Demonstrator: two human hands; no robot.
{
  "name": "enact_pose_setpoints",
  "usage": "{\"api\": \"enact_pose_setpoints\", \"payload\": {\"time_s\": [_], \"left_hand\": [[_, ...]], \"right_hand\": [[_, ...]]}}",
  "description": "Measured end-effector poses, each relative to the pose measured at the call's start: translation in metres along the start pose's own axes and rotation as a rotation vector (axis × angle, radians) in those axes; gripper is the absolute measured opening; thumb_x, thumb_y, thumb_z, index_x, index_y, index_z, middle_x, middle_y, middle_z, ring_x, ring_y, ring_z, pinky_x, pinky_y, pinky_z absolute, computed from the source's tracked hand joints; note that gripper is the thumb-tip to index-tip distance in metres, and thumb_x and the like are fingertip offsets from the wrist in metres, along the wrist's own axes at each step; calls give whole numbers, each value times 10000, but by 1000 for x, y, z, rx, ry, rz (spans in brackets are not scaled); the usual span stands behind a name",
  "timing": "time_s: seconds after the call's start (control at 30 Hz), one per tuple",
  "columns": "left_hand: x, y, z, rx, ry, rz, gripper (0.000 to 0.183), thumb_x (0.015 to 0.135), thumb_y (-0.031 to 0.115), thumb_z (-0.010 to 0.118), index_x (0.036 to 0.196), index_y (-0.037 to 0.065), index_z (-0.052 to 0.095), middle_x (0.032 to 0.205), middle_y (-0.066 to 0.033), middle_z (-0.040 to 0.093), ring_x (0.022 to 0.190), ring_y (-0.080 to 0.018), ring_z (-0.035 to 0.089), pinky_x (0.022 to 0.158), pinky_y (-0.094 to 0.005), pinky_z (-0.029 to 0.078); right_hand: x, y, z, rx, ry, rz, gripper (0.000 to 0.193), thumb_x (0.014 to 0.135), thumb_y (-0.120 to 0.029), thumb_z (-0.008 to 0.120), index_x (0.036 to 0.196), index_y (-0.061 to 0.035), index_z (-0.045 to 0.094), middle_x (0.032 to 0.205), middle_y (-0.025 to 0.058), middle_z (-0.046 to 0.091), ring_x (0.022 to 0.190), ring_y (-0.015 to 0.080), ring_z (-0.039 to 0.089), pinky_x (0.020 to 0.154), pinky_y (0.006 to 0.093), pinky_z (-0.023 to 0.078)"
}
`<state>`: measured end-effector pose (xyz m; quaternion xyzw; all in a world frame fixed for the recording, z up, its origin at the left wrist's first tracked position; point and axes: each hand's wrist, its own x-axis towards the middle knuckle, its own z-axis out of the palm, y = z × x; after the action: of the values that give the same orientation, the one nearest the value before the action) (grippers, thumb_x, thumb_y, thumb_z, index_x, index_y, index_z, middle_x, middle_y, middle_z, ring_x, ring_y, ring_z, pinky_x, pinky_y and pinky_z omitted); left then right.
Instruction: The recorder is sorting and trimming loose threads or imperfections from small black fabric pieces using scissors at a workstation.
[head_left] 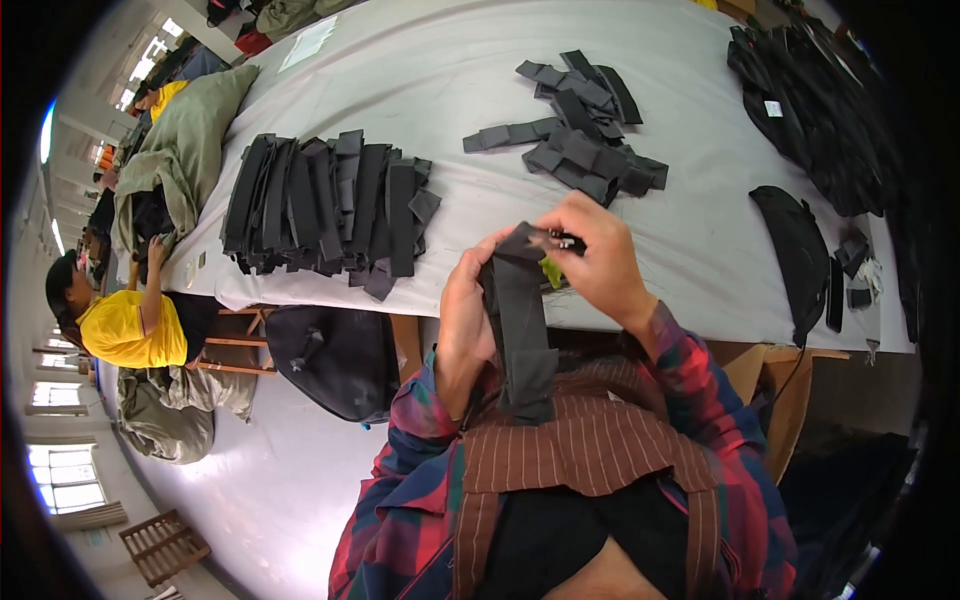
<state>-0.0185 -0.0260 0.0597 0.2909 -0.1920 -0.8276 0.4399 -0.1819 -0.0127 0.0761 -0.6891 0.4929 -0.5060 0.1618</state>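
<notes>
The dark strip (524, 325) looks matt and cloth-like, the floor (235, 500) smooth and glossy.

Windows (66, 478) glare at left amid fisheye distortion.

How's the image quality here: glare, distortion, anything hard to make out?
Head view: windows at left blown out, floor glaring; white table edges bowed by fisheye, corners black; small dark tool in the right hand lacks clear detail.
</notes>
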Motion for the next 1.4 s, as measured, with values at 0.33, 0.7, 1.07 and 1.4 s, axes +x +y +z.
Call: {"api": "enact_pose_setpoints", "payload": {"time_s": [0.33,0.7,1.07,1.4], "left_hand": [[-7,2,5,306,67,137,354,909,379,483,1015,50,557,784,-82,614,580,-166,604,499,-265,513],[-10,3,-7,116,261,100,226,887,269,512,923,56,580,814,-38,596,692,-124,571,609,-268,471],[-17,-2,-7,144,362,151,224,880,263,527,935,52,582,854,-28,583,751,-114,562,665,-256,464],[-13,0,-8,111,329,158,248,885,272,523,964,41,571,877,-34,572,760,-120,558,680,-261,461]], "right_hand": [[15,-17,7,135,-11,146,159,762,-6,653,917,-18,616,804,64,607,706,151,563,638,255,451],[-38,-31,-6,-202,-44,-86,213,730,-182,696,937,-159,651,674,-8,526,612,197,492,549,325,337],[-48,-29,4,-189,-3,-50,156,756,-82,678,911,-98,665,713,25,595,590,203,504,551,301,368],[-46,-30,-1,59,-86,185,179,794,-63,653,969,-30,642,784,54,626,678,151,567,635,258,439]]}}
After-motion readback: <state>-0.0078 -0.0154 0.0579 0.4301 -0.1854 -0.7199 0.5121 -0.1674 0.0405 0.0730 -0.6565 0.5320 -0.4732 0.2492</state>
